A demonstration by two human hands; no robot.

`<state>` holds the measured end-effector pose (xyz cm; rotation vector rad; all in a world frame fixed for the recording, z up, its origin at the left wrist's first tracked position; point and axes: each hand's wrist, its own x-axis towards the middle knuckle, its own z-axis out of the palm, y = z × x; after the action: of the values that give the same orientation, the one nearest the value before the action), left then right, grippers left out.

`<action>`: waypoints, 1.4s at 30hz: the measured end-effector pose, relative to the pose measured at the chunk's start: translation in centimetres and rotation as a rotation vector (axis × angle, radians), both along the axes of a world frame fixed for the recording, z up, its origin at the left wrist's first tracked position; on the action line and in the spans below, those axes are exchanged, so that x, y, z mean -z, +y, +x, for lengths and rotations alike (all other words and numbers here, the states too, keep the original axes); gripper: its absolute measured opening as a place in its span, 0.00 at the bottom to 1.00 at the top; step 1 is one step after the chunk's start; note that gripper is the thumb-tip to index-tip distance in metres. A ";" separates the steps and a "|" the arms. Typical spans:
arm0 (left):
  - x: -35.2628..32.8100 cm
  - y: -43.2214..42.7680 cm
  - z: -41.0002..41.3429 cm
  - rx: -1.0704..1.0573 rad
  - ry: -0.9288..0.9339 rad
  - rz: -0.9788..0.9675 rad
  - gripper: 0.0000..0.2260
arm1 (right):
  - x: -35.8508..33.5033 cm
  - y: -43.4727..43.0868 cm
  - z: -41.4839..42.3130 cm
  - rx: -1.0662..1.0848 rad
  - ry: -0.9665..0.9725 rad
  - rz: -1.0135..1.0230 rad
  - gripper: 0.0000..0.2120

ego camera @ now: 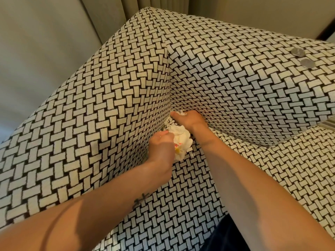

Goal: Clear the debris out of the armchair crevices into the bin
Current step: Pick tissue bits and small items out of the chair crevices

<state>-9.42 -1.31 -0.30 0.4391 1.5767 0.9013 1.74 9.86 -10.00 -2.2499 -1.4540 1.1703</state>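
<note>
In the back corner of the seat, where two upholstered panels met the cushion, the right hand (190, 120) had its fingertips curled down at the crevice (169, 105) and pinched a small scrap of white paper (182, 113) that showed just above the knuckles. Just beside it and nearer the body, the left hand (160, 144) had its fingers curled round a crumpled wad of tissue (181, 140), white with red and yellow marks. The wad lay between the two hands, against the foot of the left panel. Whether it rested on the cushion or was held clear of it could not be told.

By the look of it, the job was partly done. One bundle of debris was out of the gap and in the left hand, and the scrap was in the act of being picked out. Nothing could be counted as binned, since the bin was not in view. What lay deeper in the corner was hidden by the hands.

Farther out on the woven-pattern armchair (108, 105), the seam running right under the other panel showed no litter. Two coins (302, 57) lay on that panel's top, well apart from the hands, and looked untouched. A curtain (108, 8) hung behind the chair.
</note>
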 end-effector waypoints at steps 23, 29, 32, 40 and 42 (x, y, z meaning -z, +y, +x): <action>0.6 0.3 0.2 0.133 0.063 -0.001 0.13 | -2.5 -5.2 2.9 0.002 0.547 0.190 0.15; 0.1 -0.7 -0.2 0.217 0.018 -0.086 0.12 | -5.4 -9.6 4.4 0.058 0.590 0.253 0.10; 0.1 -1.1 -0.2 0.280 -0.090 -0.089 0.13 | -6.4 -12.0 4.8 -0.002 0.571 0.252 0.12; -0.5 -1.4 0.0 0.534 -0.321 -0.021 0.24 | -7.8 -15.7 4.4 -0.255 0.334 0.318 0.18; -1.2 -2.0 0.2 0.602 -0.344 -0.011 0.19 | -8.3 -17.0 4.8 -0.252 0.299 0.370 0.20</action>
<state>-9.20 -3.27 0.85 0.6657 1.0430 0.4690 6.56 -7.11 -1.72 -1.6111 -1.6953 1.1321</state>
